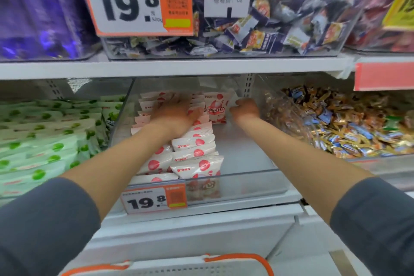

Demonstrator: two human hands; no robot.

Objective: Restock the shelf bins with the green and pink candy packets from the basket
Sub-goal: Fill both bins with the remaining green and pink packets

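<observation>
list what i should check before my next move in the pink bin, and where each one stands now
1. Left hand steadying the rows of pink packets: ok, it rests flat on them.
2. Upright pink packet at the back: ok, it stands facing forward.
3. Right hand grip on that packet: cannot tell. The fingers are curled at its right edge, but the contact is hidden.
4. Room in the bin: ok, the right part of its floor is bare.
5. Green packets in the bin to the left: ok, it looks well filled.
6. Basket nearby: ok, its rim shows just below. What is in it: cannot tell.
</observation>
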